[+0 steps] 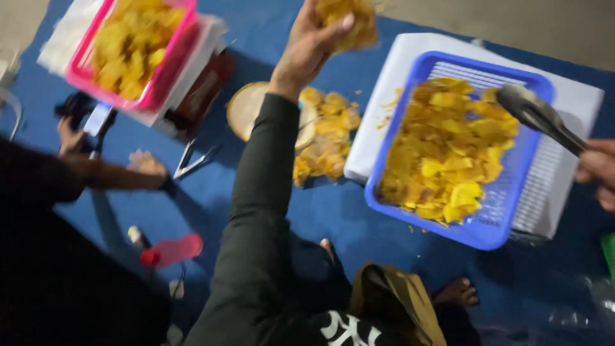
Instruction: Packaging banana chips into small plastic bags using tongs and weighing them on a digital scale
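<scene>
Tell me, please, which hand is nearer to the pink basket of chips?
Left. The left hand, gripping chips, is to the right of the pink basket; the right hand, holding tongs, is far right, beyond the blue basket.

Dim, warm light falling from above, motion blur smearing the raised left hand point(306, 48) and its chips, soft shadows pooling darkly below the sleeve, frame corners losing focus

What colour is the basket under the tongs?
Blue basket, seen in the head view, holding yellow chips.
</scene>
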